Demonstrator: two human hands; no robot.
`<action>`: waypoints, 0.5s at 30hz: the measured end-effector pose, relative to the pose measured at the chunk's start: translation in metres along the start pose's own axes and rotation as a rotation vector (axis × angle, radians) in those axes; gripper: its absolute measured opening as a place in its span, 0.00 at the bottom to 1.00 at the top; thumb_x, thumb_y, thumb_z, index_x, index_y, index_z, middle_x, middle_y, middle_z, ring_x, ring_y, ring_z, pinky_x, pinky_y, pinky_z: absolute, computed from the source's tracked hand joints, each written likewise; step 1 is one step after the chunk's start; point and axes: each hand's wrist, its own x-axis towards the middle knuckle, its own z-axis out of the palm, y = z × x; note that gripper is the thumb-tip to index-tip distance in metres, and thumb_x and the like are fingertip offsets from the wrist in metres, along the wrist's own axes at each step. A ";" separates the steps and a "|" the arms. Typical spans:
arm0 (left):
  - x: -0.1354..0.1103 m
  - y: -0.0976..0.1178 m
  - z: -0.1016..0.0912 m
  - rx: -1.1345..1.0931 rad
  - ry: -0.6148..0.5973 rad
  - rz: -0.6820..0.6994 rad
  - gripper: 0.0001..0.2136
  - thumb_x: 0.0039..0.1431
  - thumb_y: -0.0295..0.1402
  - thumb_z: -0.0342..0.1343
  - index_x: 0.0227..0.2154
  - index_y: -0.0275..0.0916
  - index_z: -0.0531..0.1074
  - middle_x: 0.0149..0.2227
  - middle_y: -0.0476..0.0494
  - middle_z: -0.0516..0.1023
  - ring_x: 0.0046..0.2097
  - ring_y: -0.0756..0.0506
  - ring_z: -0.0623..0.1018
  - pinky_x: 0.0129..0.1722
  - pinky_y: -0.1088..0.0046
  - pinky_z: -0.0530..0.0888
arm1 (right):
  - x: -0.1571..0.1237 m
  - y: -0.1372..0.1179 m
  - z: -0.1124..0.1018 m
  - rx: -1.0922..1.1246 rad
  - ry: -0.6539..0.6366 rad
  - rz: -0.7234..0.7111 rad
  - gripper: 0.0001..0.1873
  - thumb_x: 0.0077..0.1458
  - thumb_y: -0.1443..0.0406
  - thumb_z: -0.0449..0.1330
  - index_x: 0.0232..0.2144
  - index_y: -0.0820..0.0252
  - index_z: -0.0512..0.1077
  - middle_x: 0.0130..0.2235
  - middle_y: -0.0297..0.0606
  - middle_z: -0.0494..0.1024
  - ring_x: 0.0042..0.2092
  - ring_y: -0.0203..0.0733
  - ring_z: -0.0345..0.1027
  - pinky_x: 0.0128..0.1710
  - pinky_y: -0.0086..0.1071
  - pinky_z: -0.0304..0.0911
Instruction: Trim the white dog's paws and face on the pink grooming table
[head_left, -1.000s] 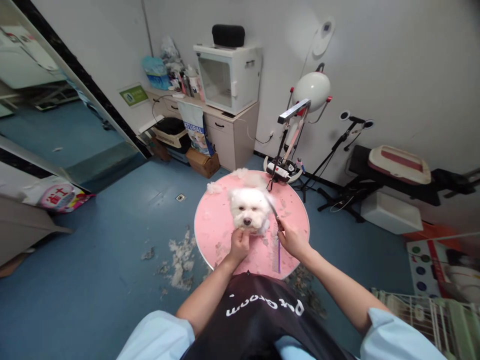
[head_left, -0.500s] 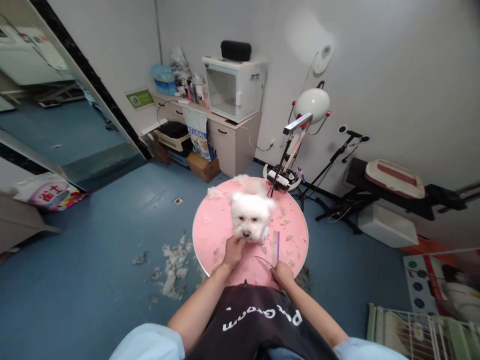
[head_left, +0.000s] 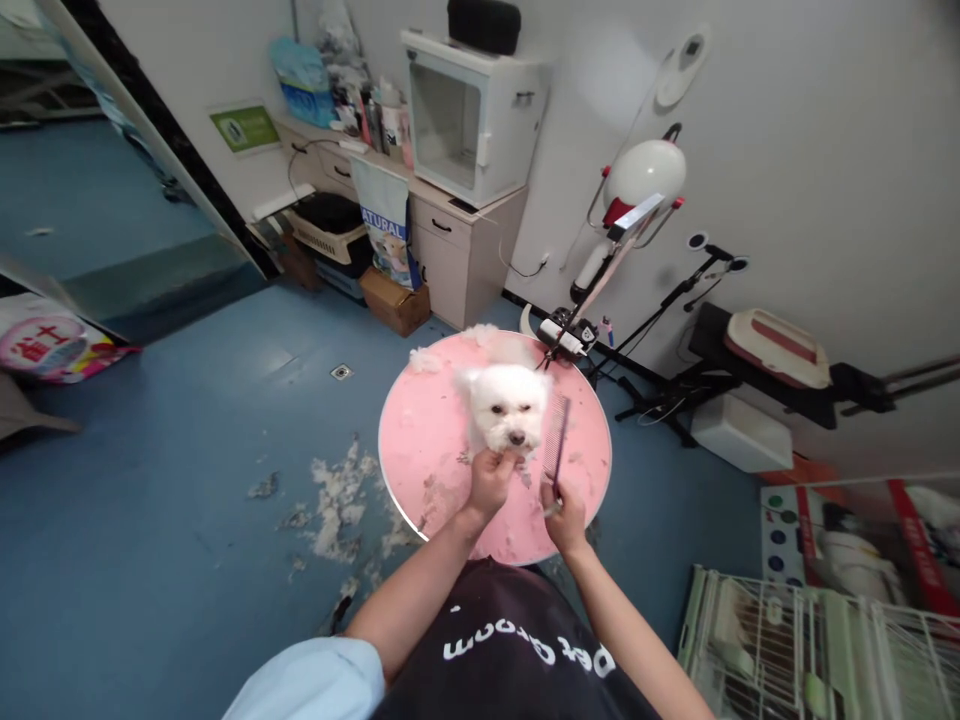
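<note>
A small white dog [head_left: 508, 408] sits on a round pink grooming table [head_left: 420, 440], facing me. My left hand [head_left: 491, 479] is closed under its chin, pinching the fur there. My right hand [head_left: 564, 512] is closed on a purple comb [head_left: 556, 445] held upright beside the dog's right cheek; a thin metal tool, likely scissors, also shows in that fist. Bits of cut fur lie on the table top.
Clumps of white fur [head_left: 337, 500] litter the blue floor left of the table. A grooming arm and clamp [head_left: 592, 290] stand at the table's far edge. Behind are a cabinet with a white dryer box [head_left: 465, 120], a stand dryer [head_left: 645, 175], and a wire cage [head_left: 810, 650] at lower right.
My right hand lowered the scissors from the dog's head, dropped back, then raised the comb upright next to its cheek. My left hand kept hold under the chin.
</note>
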 end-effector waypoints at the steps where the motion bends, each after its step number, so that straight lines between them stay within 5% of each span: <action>1: 0.000 0.000 -0.003 -0.006 -0.008 -0.005 0.14 0.48 0.41 0.59 0.20 0.34 0.75 0.21 0.44 0.75 0.26 0.48 0.72 0.28 0.74 0.68 | 0.006 -0.008 0.001 0.001 0.016 -0.017 0.21 0.56 0.54 0.53 0.43 0.62 0.73 0.35 0.44 0.78 0.35 0.44 0.70 0.39 0.36 0.65; 6: 0.001 -0.014 -0.033 0.053 -0.064 -0.078 0.09 0.46 0.37 0.59 0.22 0.35 0.74 0.20 0.48 0.72 0.26 0.49 0.70 0.29 0.74 0.66 | 0.021 -0.040 -0.005 -0.010 0.152 0.003 0.23 0.58 0.58 0.51 0.48 0.66 0.72 0.37 0.47 0.80 0.38 0.46 0.73 0.38 0.35 0.66; 10: -0.003 -0.043 -0.061 0.123 -0.056 -0.174 0.10 0.45 0.38 0.59 0.22 0.35 0.73 0.18 0.50 0.69 0.23 0.50 0.66 0.26 0.74 0.63 | 0.003 -0.047 -0.016 -0.033 0.007 -0.079 0.19 0.55 0.61 0.53 0.46 0.60 0.75 0.38 0.43 0.80 0.39 0.44 0.74 0.42 0.35 0.66; 15: -0.005 -0.070 -0.083 0.200 -0.017 -0.194 0.05 0.40 0.31 0.57 0.17 0.35 0.71 0.19 0.46 0.71 0.26 0.45 0.70 0.29 0.69 0.66 | -0.043 -0.020 -0.034 -0.025 0.018 0.369 0.20 0.52 0.57 0.55 0.45 0.58 0.76 0.37 0.46 0.81 0.41 0.52 0.75 0.42 0.41 0.67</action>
